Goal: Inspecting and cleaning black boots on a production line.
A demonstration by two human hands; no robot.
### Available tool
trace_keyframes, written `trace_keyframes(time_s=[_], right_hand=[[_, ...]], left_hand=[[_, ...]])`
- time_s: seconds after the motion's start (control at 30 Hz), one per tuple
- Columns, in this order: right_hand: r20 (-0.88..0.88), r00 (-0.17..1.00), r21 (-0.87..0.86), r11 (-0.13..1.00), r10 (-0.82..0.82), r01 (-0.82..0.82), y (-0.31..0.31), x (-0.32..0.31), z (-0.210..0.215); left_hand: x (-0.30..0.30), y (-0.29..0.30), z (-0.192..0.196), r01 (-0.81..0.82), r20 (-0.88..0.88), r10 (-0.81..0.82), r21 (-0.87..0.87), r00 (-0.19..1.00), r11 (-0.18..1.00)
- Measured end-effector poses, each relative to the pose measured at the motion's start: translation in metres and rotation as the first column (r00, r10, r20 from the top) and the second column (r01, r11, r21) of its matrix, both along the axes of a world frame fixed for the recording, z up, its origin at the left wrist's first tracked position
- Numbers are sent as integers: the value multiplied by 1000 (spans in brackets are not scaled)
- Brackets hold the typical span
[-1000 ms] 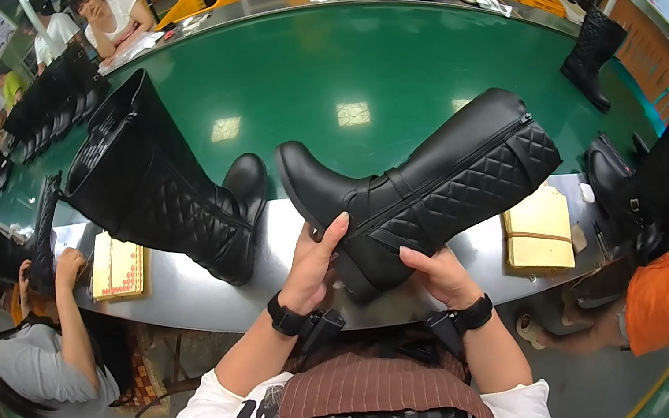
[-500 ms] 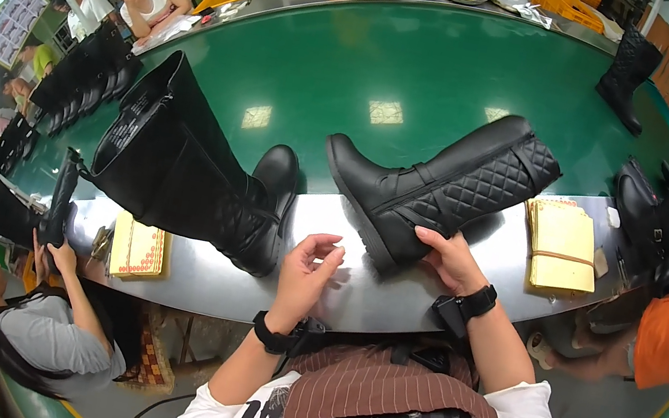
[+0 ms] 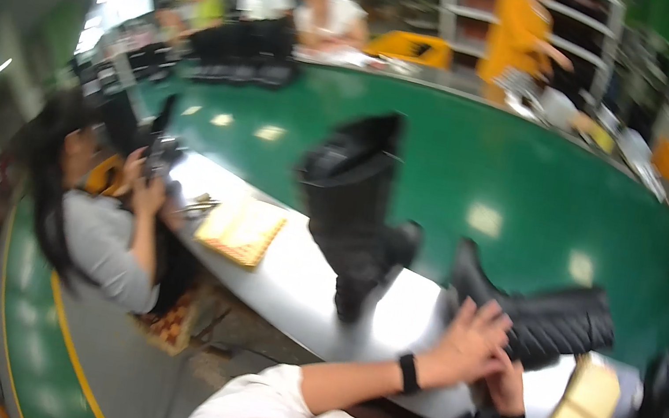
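A black quilted boot [image 3: 560,325] lies tilted on its side at the right of centre, toe to the left and shaft to the right. My left hand [image 3: 467,344] reaches across it near the ankle, fingers spread and smeared by motion. Just below, my right hand [image 3: 506,387] grips the near side of the boot, its fingertips partly covered by the left hand. A second tall black boot [image 3: 351,203] stands upright to the left, its wide shaft opening up, with neither hand on it.
Yellow card stacks lie on the metal work edge, one at left [image 3: 241,230] and one at right [image 3: 586,406]. Behind runs a green conveyor belt [image 3: 465,178]. A co-worker in grey [image 3: 109,241] handles a dark boot at left. More boots [image 3: 245,54] stand far left.
The view has swung left and is blurred. My left hand has moved from in front of the heel onto the boot's ankle area, close to the right hand. The boot is lower and flatter.
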State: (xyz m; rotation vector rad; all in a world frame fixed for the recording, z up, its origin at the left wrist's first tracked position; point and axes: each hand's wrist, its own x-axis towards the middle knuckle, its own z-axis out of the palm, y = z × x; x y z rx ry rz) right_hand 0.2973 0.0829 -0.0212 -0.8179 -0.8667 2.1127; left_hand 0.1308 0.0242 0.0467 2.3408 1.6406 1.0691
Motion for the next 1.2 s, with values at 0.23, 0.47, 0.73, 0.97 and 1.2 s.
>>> trace_keyframes(time_s=[0.23,0.47,0.73,0.97,1.2], right_hand=[[-51,996,128,990,73,-66,-4,3,-3],[-136,987,-50,995,81,-88,9,-4,5],[-147,983,-12,993,111,-114,9,2,-1],[-153,969,33,981,196,-193,10,9,-14],[-187,959,-2,977,211,-215,16,10,-1]], left_hand=[[-30,-45,11,25,302,-24,1,953,1000],[-99,-105,32,-476,482,261,400,836,783],[-173,-121,-5,-675,589,587,-93,555,732],[-181,-111,-52,-189,791,406,-360,459,914],[-195,-115,-37,-67,773,307,-326,555,943]])
